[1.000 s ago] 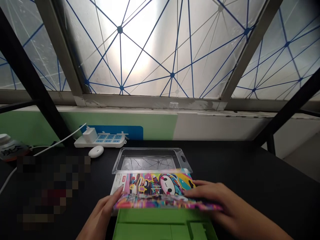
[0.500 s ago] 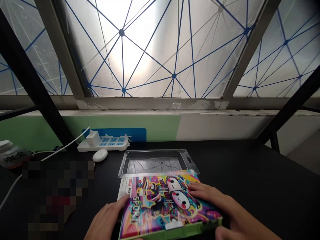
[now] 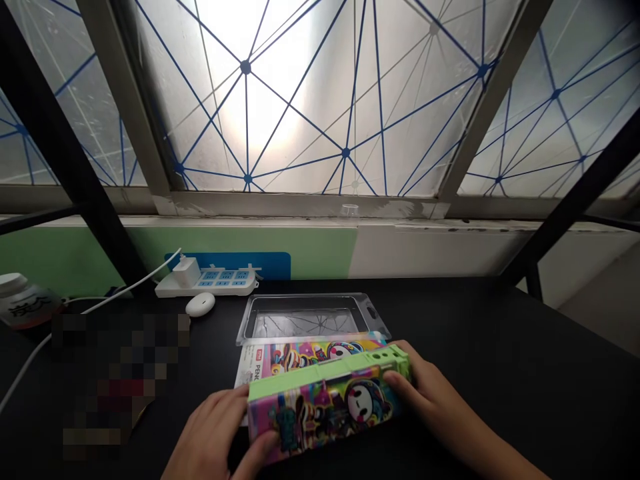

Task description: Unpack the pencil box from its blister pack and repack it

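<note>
A colourful pencil case (image 3: 330, 410) with a green edge and cartoon figures stands tilted up on its long side. My left hand (image 3: 215, 427) grips its left end, thumb on the near face. At the right end my right hand (image 3: 425, 393) holds it, thumb in front and fingers behind. Behind the case lies a printed card (image 3: 250, 363) with similar cartoon art, partly covered by it. A clear plastic blister tray (image 3: 245, 327) rests just beyond, touching or overlapping the card's far edge.
A white power strip (image 3: 235, 287) with a plugged-in charger (image 3: 186, 272) stands at the back left. Near it are a small white rounded case (image 3: 200, 305), a white-capped jar (image 3: 25, 300) and a cable (image 3: 30, 373). The black table (image 3: 475, 320) extends right; black metal posts flank it.
The pencil case has been turned from lying flat to standing on edge, its green side now facing up. Both hands have shifted to grip its ends, and more of the card shows.
</note>
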`<act>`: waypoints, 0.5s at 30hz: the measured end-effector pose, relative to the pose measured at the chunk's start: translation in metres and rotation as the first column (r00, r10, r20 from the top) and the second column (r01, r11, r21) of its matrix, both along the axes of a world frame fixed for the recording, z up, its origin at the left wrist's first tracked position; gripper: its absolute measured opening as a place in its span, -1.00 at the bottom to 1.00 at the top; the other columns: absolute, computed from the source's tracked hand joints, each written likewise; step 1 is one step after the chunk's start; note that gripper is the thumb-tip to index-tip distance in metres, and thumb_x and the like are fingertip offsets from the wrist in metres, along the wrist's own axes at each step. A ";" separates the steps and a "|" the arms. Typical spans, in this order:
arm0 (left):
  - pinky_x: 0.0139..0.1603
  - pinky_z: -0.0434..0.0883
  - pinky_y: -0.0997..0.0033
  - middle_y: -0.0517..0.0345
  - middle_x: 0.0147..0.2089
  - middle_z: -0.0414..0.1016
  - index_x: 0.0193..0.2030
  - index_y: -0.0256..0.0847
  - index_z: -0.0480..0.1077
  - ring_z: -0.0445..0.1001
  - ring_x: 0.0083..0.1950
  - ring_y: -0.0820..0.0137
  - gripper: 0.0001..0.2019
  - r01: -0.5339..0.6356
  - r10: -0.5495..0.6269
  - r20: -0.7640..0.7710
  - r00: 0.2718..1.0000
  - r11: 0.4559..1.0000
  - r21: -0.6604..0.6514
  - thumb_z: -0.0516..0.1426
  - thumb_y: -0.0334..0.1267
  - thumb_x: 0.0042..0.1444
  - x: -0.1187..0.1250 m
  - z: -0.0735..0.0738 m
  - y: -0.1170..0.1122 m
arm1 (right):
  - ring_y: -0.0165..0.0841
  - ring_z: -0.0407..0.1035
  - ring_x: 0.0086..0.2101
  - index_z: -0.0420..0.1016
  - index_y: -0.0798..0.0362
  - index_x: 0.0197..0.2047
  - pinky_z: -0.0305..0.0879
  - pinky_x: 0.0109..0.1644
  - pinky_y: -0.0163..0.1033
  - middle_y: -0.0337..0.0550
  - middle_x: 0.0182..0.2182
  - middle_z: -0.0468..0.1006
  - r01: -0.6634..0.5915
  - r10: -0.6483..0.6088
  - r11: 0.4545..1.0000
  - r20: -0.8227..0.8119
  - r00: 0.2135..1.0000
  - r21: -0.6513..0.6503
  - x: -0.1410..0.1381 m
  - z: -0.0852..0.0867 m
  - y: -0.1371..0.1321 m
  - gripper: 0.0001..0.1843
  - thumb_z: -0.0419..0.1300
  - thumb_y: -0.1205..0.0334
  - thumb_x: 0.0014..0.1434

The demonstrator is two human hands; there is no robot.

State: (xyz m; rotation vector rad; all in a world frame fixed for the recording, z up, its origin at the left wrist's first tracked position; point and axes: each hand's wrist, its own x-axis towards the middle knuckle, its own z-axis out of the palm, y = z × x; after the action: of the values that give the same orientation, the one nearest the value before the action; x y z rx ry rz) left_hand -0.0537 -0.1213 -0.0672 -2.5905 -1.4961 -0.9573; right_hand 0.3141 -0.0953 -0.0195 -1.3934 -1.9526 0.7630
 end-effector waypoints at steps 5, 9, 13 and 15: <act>0.05 0.54 0.26 0.08 0.17 0.54 0.29 0.00 0.29 0.55 0.11 0.17 -0.54 -0.082 0.080 0.042 0.996 0.995 0.050 0.14 -0.06 0.28 0.006 0.004 -0.001 | -0.16 0.52 -0.24 0.44 -0.01 -0.14 0.48 -0.21 -0.09 -0.04 -0.20 0.56 0.117 -0.178 0.969 0.286 0.942 0.217 0.002 0.005 0.008 -0.66 0.08 -0.10 0.33; 0.12 0.51 0.25 0.13 0.27 0.47 0.46 0.07 0.02 0.53 0.17 0.18 -0.37 -0.043 0.043 0.005 0.999 0.999 0.031 0.11 -0.17 0.29 0.010 0.006 -0.005 | -0.12 0.46 -0.16 0.47 0.02 -0.03 0.37 -0.10 0.01 0.02 -0.10 0.53 -0.014 -0.222 0.896 0.476 0.851 0.444 -0.010 0.016 0.006 -0.74 0.13 0.07 0.32; 0.15 0.51 0.15 0.06 0.36 0.36 0.52 0.09 -0.21 0.51 0.20 0.13 -0.20 -0.007 0.007 -0.030 1.000 1.000 0.009 0.15 -0.17 0.26 0.011 0.008 -0.008 | -0.14 0.43 -0.14 0.48 0.01 -0.05 0.31 -0.05 0.01 -0.04 -0.14 0.55 -0.201 -0.049 0.906 0.564 0.824 0.373 -0.050 0.027 0.005 -0.81 0.12 0.16 0.35; 0.15 0.50 0.12 0.05 0.37 0.33 0.52 0.09 -0.31 0.50 0.22 0.13 -0.15 0.001 -0.002 -0.035 0.999 1.000 -0.016 0.14 -0.20 0.26 0.012 0.011 -0.009 | -0.13 0.41 -0.14 0.47 0.03 -0.02 0.31 -0.05 0.01 -0.04 -0.15 0.54 -0.239 0.004 0.909 0.567 0.824 0.341 -0.070 0.028 0.008 -0.79 0.14 0.14 0.35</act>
State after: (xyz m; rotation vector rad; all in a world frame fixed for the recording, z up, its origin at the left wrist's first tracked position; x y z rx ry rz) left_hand -0.0414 -0.1305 -0.0562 -2.6056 -1.5005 -0.8982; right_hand 0.2445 -0.0872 0.0081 -1.3267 -2.4859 -0.0374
